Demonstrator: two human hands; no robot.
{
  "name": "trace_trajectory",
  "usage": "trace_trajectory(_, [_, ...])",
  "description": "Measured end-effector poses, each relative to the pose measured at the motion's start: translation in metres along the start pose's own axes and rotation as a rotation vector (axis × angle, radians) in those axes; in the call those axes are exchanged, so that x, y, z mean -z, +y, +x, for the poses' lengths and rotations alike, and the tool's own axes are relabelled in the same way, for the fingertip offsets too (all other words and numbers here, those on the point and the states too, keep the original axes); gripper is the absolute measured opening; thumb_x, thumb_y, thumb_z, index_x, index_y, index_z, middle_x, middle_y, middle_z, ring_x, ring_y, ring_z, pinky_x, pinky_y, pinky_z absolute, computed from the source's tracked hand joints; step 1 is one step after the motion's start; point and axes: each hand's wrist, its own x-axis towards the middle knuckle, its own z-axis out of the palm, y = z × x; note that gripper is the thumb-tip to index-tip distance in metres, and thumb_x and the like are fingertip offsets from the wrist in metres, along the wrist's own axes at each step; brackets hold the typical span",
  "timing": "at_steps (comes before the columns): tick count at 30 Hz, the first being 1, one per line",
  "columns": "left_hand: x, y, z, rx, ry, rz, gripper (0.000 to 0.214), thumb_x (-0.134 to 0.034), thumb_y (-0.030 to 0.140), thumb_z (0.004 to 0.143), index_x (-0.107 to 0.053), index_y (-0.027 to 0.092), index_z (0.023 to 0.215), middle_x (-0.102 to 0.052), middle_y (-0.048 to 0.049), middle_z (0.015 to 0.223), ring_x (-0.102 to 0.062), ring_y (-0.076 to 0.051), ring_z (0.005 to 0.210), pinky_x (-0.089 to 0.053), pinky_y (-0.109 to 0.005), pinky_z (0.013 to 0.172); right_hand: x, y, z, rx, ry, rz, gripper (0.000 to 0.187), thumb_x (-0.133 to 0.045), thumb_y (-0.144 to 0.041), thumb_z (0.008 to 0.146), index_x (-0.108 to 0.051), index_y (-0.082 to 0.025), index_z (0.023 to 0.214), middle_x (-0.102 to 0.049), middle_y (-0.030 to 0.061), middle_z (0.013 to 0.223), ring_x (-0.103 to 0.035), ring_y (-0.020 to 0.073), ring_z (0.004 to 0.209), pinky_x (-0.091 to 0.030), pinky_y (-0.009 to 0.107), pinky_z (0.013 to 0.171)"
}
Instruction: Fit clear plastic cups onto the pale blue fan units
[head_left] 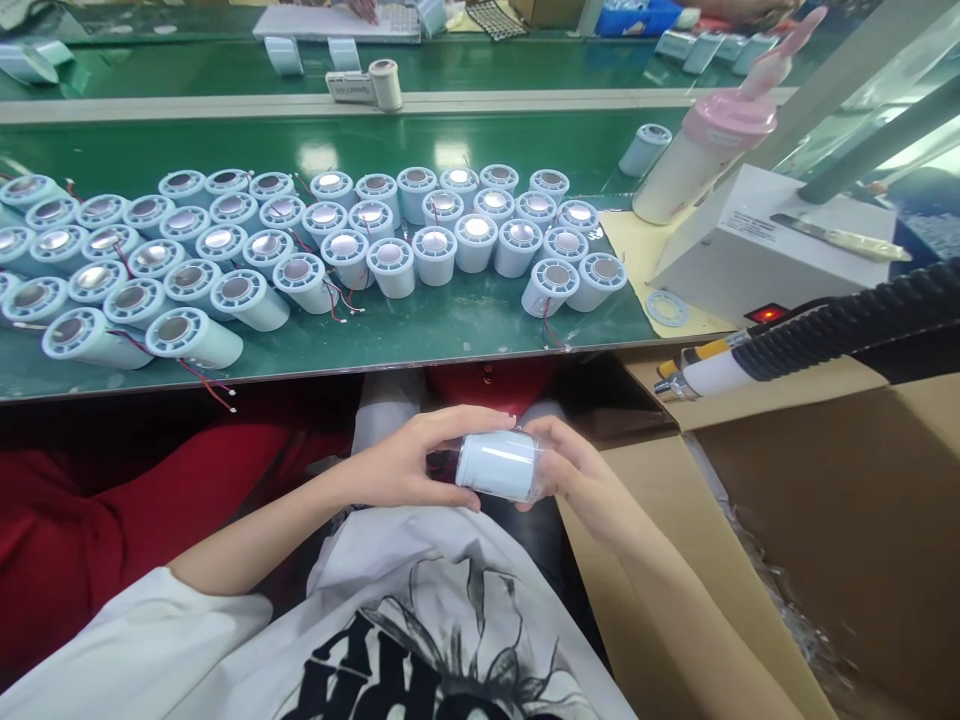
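Over my lap, a light-blue cylindrical housing (496, 466) in clear plastic wrap lies on its side between my hands. My left hand (424, 455) curves round its left end, thumb below and fingers along the top. At the other end, the fingers of my right hand (574, 470) close on the wrapped edge. Similar light-blue cylindrical housings (390, 265) stand in rows on the green bench (420, 335), each with a ringed top and a silver disc. Thin red and black wires hang from several of them.
An open cardboard box (675, 560) with clear plastic inside stands at my right. Above it are a black corrugated hose (847, 320), a grey machine (757, 245) with a lit red switch, and a pink-topped bottle (705, 150). A person in red (150, 500) sits at my left.
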Motion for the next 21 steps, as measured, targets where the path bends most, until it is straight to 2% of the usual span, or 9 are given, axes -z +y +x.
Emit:
trace_trajectory(4, [0.0, 0.0, 0.0, 0.002, -0.012, 0.023, 0.072, -0.075, 0.024, 0.07, -0.045, 0.027, 0.135, -0.046, -0.0103, 0.141, -0.041, -0.026, 0.132, -0.037, -0.041, 0.108, 0.0, 0.006, 0.003, -0.071, -0.001, 0.044, 0.051, -0.062, -0.065, 0.07, -0.044, -0.02, 0.088, -0.061, -0.0018, 0.059, -0.061, 0.0143, 0.047, -0.048, 0.022, 0.04])
trace_trajectory(8, [0.0, 0.0, 0.0, -0.015, -0.02, 0.043, 0.073, -0.076, 0.021, 0.068, -0.046, 0.027, 0.134, -0.047, -0.0104, 0.14, -0.042, -0.026, 0.131, -0.036, -0.042, 0.109, -0.004, 0.009, 0.005, -0.122, 0.019, 0.057, 0.053, -0.058, -0.07, 0.068, -0.042, -0.021, 0.08, -0.052, -0.0055, 0.044, -0.047, 0.0091, 0.034, -0.027, 0.014, 0.029])
trace_trajectory(11, [0.001, -0.001, 0.001, -0.053, -0.016, 0.032, 0.074, -0.077, 0.018, 0.067, -0.046, 0.028, 0.134, -0.047, -0.0106, 0.14, -0.042, -0.026, 0.131, -0.036, -0.043, 0.108, -0.007, 0.01, 0.006, -0.171, 0.035, 0.08, 0.056, -0.051, -0.074, 0.07, -0.047, -0.02, 0.083, -0.054, -0.0029, 0.046, -0.04, 0.0076, 0.031, -0.016, 0.015, 0.029])
trace_trajectory(14, [0.002, -0.002, 0.001, -0.099, -0.011, -0.002, 0.075, -0.077, 0.015, 0.066, -0.048, 0.029, 0.133, -0.047, -0.01, 0.14, -0.043, -0.026, 0.13, -0.038, -0.042, 0.107, -0.01, 0.01, 0.006, -0.203, -0.006, 0.124, 0.062, -0.047, -0.075, 0.072, -0.054, -0.016, 0.09, -0.061, 0.0027, 0.052, -0.043, 0.0086, 0.034, -0.014, 0.016, 0.031])
trace_trajectory(16, [0.002, -0.003, 0.001, -0.12, -0.007, -0.004, 0.075, -0.077, 0.013, 0.065, -0.048, 0.03, 0.132, -0.047, -0.0096, 0.14, -0.044, -0.026, 0.13, -0.039, -0.041, 0.106, -0.011, 0.009, 0.006, -0.22, -0.067, 0.168, 0.065, -0.046, -0.075, 0.073, -0.057, -0.015, 0.093, -0.063, 0.0038, 0.053, -0.039, 0.0068, 0.032, -0.012, 0.016, 0.031])
trace_trajectory(21, [0.0, -0.003, 0.001, -0.119, 0.003, -0.006, 0.076, -0.077, 0.01, 0.064, -0.049, 0.034, 0.131, -0.045, -0.0078, 0.141, -0.042, -0.026, 0.131, -0.039, -0.041, 0.105, -0.01, 0.005, 0.006, -0.307, -0.217, 0.251, 0.068, -0.037, -0.076, 0.077, -0.061, -0.012, 0.08, -0.06, 0.003, 0.048, -0.024, 0.0014, 0.027, -0.008, 0.016, 0.031])
